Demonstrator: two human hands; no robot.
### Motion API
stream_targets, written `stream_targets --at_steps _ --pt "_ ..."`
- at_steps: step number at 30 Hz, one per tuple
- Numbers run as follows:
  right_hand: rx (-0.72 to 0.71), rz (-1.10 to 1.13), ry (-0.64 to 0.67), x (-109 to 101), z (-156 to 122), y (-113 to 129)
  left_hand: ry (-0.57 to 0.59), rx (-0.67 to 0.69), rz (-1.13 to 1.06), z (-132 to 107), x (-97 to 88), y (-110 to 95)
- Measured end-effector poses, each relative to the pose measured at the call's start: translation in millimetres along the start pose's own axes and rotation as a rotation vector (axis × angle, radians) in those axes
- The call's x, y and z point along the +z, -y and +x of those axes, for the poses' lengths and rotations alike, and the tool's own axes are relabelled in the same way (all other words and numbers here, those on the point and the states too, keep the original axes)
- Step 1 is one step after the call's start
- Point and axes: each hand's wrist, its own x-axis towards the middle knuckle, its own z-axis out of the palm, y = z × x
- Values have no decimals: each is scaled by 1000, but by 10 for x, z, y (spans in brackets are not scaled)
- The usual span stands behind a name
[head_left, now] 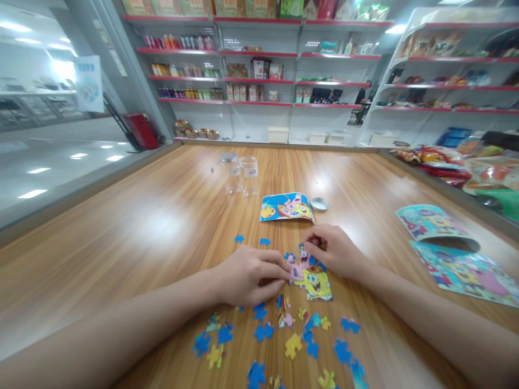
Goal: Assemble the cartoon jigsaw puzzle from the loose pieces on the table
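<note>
A partly joined jigsaw puzzle point(318, 283) lies flat on the wooden table, showing a yellow square cartoon character and a pink one. At its left edge, my left hand point(255, 274) is closed, thumb and fingertips touching the pink part. My right hand point(333, 249) is pinched at the puzzle's top edge, at a small blue jigsaw piece point(301, 247) partly hidden by the fingertips. Loose jigsaw pieces, mostly blue point(343, 351) with some yellow point(293, 346), are scattered nearer to me. Two more blue pieces point(265, 241) lie beyond my left hand.
Behind the puzzle lies a curled picture card point(284, 208) beside a round metal lid point(319, 204). Two clear jars point(249, 178) stand farther back, one lidded. More picture sheets point(466, 273) lie at right. Packaged snacks point(433, 162) sit past the table's right edge; stocked shelves point(259, 52) stand behind.
</note>
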Motion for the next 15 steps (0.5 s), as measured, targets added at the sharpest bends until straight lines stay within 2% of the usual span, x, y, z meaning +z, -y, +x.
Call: stream_targets --at_steps 4,6,8,12,14,15 --pt "5 -2 -2 24 33 -1 1 45 -5 -21 -34 -15" --pt "14 1 9 31 45 9 -87 53 -54 -43 -64 -35" --pt "27 4 18 33 53 18 -277 -10 -166 -69 -101 -38" --pt "32 4 29 31 76 21 -742 -314 -413 -113 -164 103" --pt "28 6 37 30 92 19 -874 -468 -464 -124 -187 228" --pt "26 8 41 30 100 19 -897 -544 -465 -126 -197 287"
